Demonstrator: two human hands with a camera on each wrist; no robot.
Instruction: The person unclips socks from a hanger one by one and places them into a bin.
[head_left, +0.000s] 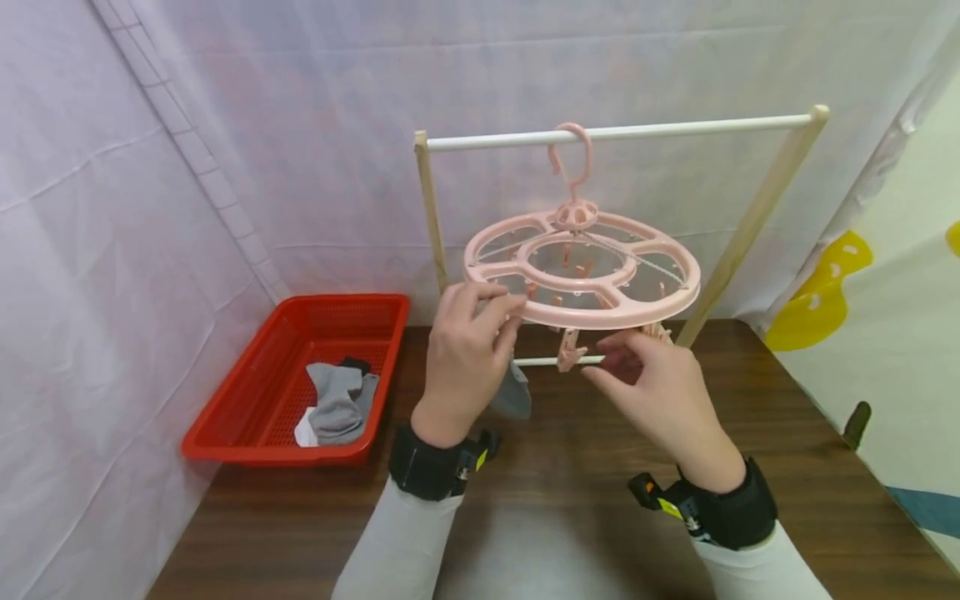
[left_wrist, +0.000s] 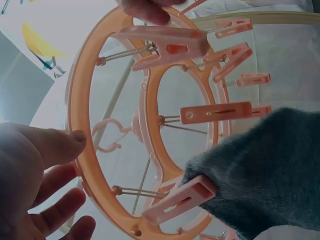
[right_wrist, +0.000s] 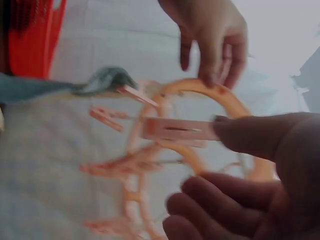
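Observation:
A pink round clip hanger (head_left: 585, 317) hangs by its hook from a white rod. My left hand (head_left: 468, 350) holds its near left rim, thumb on the rim and fingers curled beside it in the left wrist view. A grey sock (left_wrist: 260, 175) hangs from a pink clothespin (left_wrist: 182, 200) below that hand. My right hand (head_left: 660, 379) is under the front rim, thumb and fingers apart. Its thumb tip meets or nearly meets the end of another clothespin (right_wrist: 175, 129) in the right wrist view; whether they touch, I cannot tell.
A red basket (head_left: 225, 446) stands at the left with grey socks (head_left: 337, 404) and a white cloth piece (head_left: 305, 429) inside. The white rod (head_left: 697, 127) rests on wooden posts (head_left: 757, 225). Beneath is a dark wooden table (head_left: 570, 475), with white curtains (head_left: 337, 108) behind.

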